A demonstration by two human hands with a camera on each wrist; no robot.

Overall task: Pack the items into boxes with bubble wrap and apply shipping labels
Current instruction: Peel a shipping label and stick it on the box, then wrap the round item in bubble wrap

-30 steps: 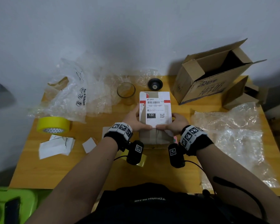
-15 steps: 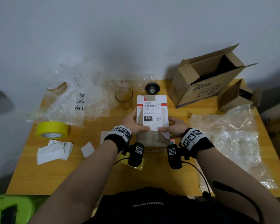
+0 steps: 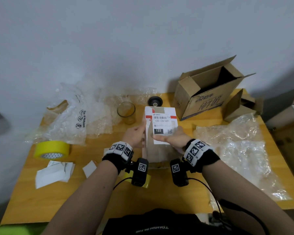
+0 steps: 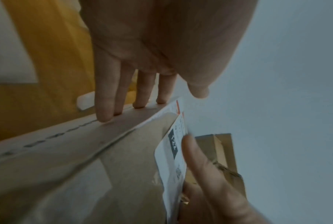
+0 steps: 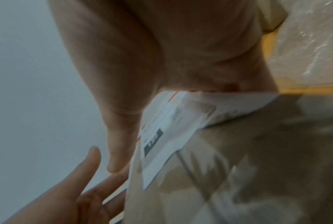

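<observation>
A small taped cardboard box (image 3: 159, 153) sits at the middle of the yellow table (image 3: 92, 192). A white shipping label (image 3: 165, 124) marked 122 covers its top, and the label's left margin folds down over the left edge. My left hand (image 3: 135, 136) lies against the box's left side; in the left wrist view its straight fingers (image 4: 104, 106) press that side, thumb held clear. My right hand (image 3: 174, 138) is at the box's right side, its thumb (image 5: 119, 136) laid flat across the label (image 5: 171, 128). The right fingers are hidden behind the box.
An empty glass (image 3: 126, 111) and a black round knob (image 3: 155, 101) stand behind the box. A large open carton (image 3: 205, 97) lies at the back right. Bubble wrap (image 3: 236, 150) covers the right side, air-cushion bags (image 3: 71, 116) the left. A yellow tape roll (image 3: 51, 149) and paper scraps (image 3: 54, 172) lie front left.
My left thumb has come off the label's top and the left hand now presses the box's left side. The right thumb has slid further left across the label.
</observation>
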